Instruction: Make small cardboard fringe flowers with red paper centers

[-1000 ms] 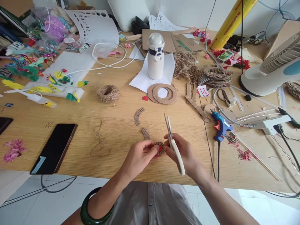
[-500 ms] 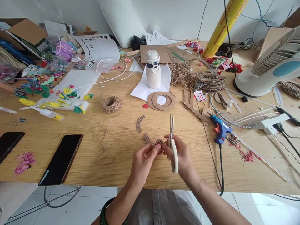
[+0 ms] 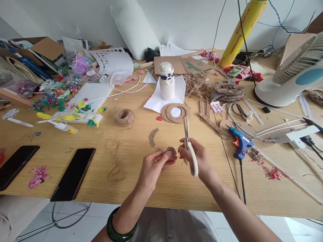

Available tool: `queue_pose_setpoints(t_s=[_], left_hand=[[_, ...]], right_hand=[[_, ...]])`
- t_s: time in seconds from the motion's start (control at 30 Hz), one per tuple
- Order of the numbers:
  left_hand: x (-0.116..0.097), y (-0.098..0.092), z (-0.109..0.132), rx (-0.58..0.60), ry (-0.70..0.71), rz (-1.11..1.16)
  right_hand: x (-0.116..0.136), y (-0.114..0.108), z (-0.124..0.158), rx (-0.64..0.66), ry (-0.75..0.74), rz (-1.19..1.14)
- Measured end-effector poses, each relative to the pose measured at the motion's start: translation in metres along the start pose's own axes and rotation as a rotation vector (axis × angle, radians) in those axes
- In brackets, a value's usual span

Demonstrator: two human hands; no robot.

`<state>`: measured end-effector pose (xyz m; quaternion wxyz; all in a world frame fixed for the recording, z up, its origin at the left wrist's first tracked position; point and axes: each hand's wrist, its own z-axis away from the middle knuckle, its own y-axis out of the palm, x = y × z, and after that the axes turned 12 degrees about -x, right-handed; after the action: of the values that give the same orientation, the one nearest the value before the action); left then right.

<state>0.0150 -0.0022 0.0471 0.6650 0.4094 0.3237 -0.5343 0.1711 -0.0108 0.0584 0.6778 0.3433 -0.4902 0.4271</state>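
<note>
Rosette (image 3: 170, 153), left fingertips (image 3: 161, 155); scissors (image 3: 186, 131), right hand (image 3: 200, 158)

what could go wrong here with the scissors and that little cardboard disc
The scissors in the right hand are very close to the fingers of the left hand, so a slip might nick them. The small corrugated cardboard rosette is pinched only by those fingers and might bend or drop. The blue hot glue gun lies by a pale cable; if it is hot, which cannot be told, the cable could get damaged.
</note>
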Motion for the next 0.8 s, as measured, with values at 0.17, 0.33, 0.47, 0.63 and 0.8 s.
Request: queue_pose_setpoints(t_s=[0.17, 0.33, 0.47, 0.63, 0.8], left_hand=[[-0.012, 0.016, -0.019, 0.01, -0.085, 0.223], [-0.017, 0.023, -0.042, 0.042, -0.182, 0.417], [-0.017, 0.02, -0.058, 0.057, -0.185, 0.488], [-0.014, 0.018, -0.07, 0.063, -0.14, 0.545], [-0.009, 0.015, -0.075, 0.068, -0.151, 0.593]], right_hand=[[0.009, 0.006, -0.027, -0.06, 0.006, -0.038], [0.005, 0.001, -0.046, 0.001, 0.01, -0.118], [-0.005, -0.009, -0.055, 0.055, 0.022, -0.217], [-0.011, -0.014, -0.061, 0.045, 0.088, -0.255], [-0.019, -0.016, -0.066, 0.059, 0.124, -0.282]])
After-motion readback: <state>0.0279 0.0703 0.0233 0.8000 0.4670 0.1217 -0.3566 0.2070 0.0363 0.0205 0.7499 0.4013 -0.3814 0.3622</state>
